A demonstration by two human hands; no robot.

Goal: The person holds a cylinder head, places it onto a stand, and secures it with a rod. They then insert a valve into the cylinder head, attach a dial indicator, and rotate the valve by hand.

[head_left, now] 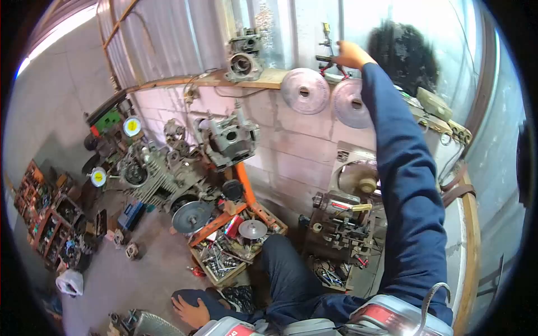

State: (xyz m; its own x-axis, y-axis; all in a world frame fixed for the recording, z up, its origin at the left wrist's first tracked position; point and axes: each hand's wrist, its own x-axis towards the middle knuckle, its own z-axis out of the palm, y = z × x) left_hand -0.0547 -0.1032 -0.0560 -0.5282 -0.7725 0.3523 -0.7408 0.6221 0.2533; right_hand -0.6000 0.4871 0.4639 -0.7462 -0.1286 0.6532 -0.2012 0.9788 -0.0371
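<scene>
My right hand (353,56) is stretched up to the wall ledge, its fingers curled against a small tool (326,42) with a brass-coloured top, a dark crosspiece and red legs. What the fingertips press on is partly hidden. Just below hang two pale round discs with centre holes, one disc (305,91) left of the hand and the other disc (352,104) partly behind my blue sleeve (406,173). My left hand (189,311) lies flat on my knee with its fingers spread, holding nothing.
An engine casing (244,61) stands on the wooden ledge (272,78); another casing (231,137) sits lower, above an orange stand (246,187). A wooden crate (221,278) of tools is by my knee. A greasy machine (344,215) stands under the discs. Engine parts (151,173) crowd the left.
</scene>
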